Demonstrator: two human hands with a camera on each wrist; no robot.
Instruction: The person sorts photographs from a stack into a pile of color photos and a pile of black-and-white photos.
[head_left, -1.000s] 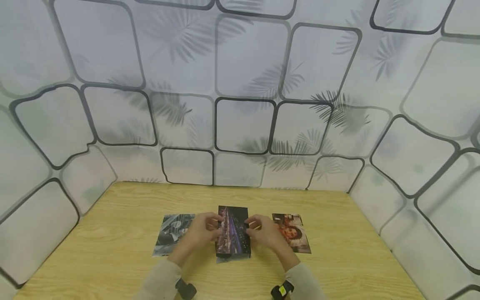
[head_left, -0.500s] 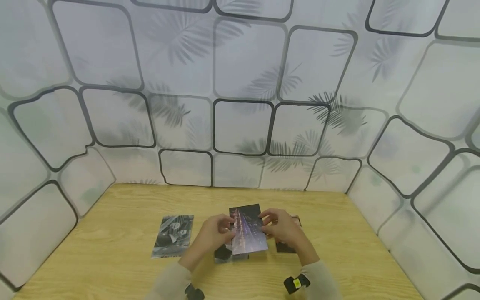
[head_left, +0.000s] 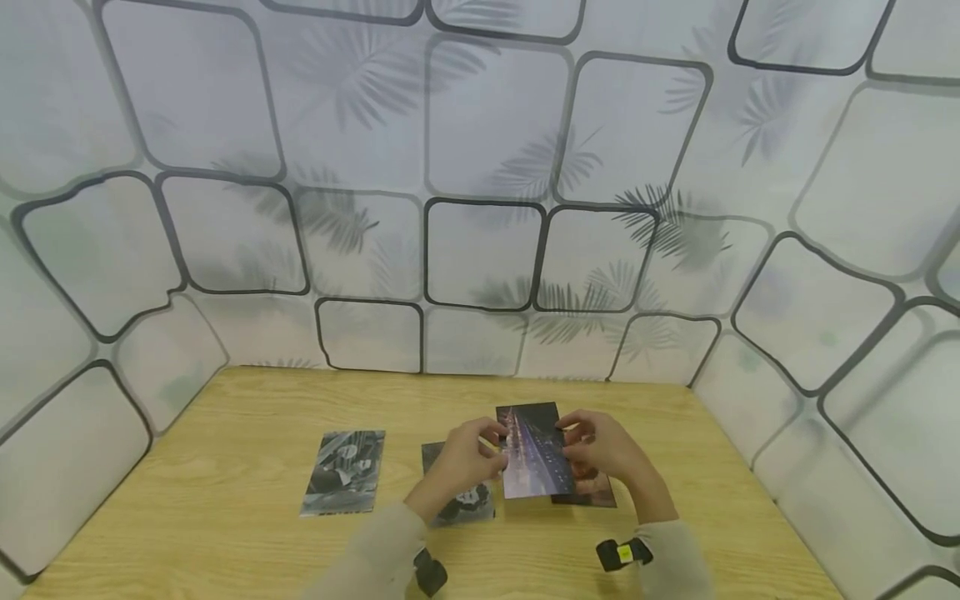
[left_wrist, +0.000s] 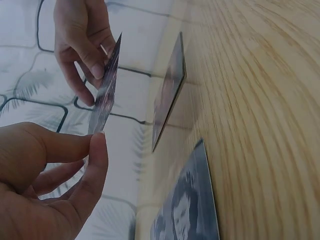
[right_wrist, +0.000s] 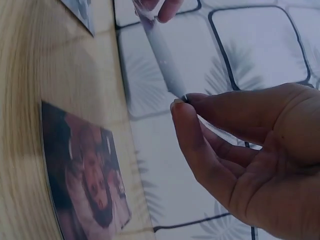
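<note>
Between both hands a photo print [head_left: 534, 454] of a night city scene is held up, tilted, above the table. My left hand [head_left: 472, 454] pinches its left edge between thumb and fingers, also plain in the left wrist view, where the print [left_wrist: 106, 97] shows nearly edge-on. My right hand [head_left: 606, 448] pinches the opposite edge; the right wrist view shows thumb and fingertip meeting on it. Below the held print lies a colour photo [right_wrist: 87, 170] of a person, partly covered in the head view. A black-and-white photo [head_left: 471, 502] lies under my left hand and forearm, partly hidden.
Farther left on the wooden table [head_left: 225, 475] lies another black-and-white photo [head_left: 345, 472]. A patterned curtain [head_left: 480, 250] with dark rounded frames and leaves encloses the back and sides. Each wrist carries a small black camera, such as the right one [head_left: 624, 553].
Both hands have lifted the night-scene print off the middle photo and carried it right, over the colour photo. The middle black-and-white photo has come into view; the left one stays put.
</note>
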